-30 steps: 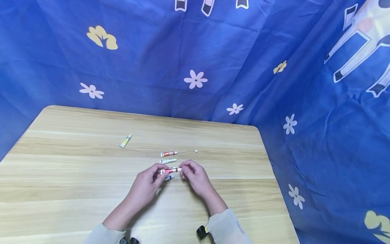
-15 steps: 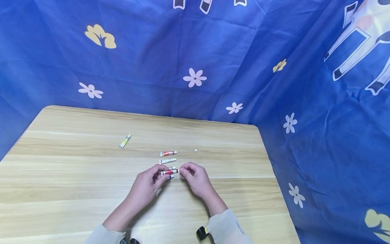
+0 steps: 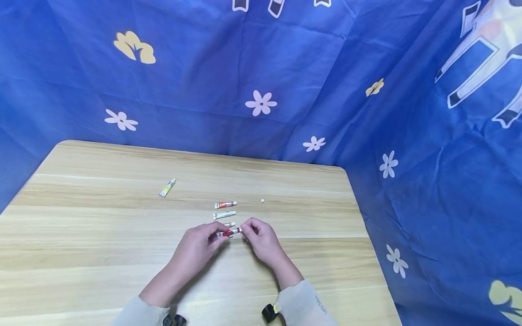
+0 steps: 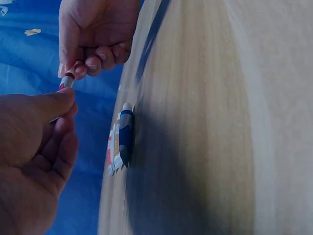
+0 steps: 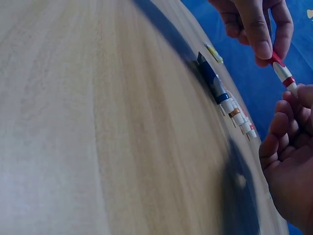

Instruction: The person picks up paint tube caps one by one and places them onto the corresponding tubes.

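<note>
Between thumb and fingers, my left hand [image 3: 199,242] grips a small dark-red paint tube [image 3: 231,232], holding it raised over the table. The thumb and index finger of my right hand [image 3: 262,239] pinch the tube's white cap end [image 5: 293,88]; its other fingers are curled. Below the hands, a blue paint tube [image 4: 126,132] and one with an orange-brown band [image 5: 234,112] lie side by side. Farther back in the same row are a whitish tube [image 3: 224,215] and a bright red tube [image 3: 225,205]. In the head view the left hand and held tube mostly cover the blue one.
A yellow paint tube [image 3: 167,188] lies apart, toward the back left of the wooden table [image 3: 102,253]. To the right of the row sits a tiny white cap-like piece [image 3: 263,200]. Blue patterned cloth [image 3: 195,90] hangs behind the table and along its right side.
The held tube has shifted slightly toward me and to the right, tilting a little and now covering the blue tube. The right fingertips stay at its cap end. The tubes on the table have not moved.
</note>
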`<state>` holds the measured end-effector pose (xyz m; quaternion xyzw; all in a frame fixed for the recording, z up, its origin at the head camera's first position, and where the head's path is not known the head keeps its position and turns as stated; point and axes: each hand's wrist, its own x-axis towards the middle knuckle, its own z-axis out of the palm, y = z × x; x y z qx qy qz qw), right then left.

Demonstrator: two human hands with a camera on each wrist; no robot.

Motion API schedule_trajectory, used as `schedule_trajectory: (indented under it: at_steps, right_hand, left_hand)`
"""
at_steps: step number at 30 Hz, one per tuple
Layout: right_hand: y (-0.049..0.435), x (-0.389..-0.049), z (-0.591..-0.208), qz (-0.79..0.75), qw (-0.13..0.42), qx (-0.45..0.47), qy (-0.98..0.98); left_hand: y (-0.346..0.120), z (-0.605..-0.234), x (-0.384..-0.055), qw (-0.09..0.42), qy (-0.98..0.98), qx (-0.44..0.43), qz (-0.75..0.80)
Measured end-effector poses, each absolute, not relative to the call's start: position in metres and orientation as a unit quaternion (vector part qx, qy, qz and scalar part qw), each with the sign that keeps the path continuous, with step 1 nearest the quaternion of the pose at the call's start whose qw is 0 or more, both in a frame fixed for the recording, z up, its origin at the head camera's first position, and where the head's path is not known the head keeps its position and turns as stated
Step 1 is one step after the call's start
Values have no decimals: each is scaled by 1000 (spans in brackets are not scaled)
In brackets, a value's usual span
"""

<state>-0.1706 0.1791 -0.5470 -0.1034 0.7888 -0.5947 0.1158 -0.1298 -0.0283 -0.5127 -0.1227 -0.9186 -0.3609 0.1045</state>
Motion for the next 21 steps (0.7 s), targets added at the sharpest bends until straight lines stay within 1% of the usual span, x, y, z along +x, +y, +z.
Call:
schedule_trajectory:
  at_steps: [5,10,12,14,17,21]
  right_hand:
    - [178,-170,-551,-587,128,-115,791]
    - [180,-172,-551,-554,128,-127,813]
    - [183,-175,-548,-538,122,-125,825]
    - [188,-180,-547,-527,114,-116,834]
    - [196,-190,-547,-536,98,-91,834]
    - [206,-204,-550,-566,73,-60,819]
  left_hand:
    - [-30,-509,-128,86,-940,-113,-310]
    - [-33,-512,-124,91,-946,-95,-295]
    - [-35,-515,-120,92,-946,-90,-296]
    - [-37,-517,-118,81,-949,-86,-294]
    - [-38,-521,-115,66,-951,-88,-289]
    - [-40,-526,-112,57,-954,-94,-278]
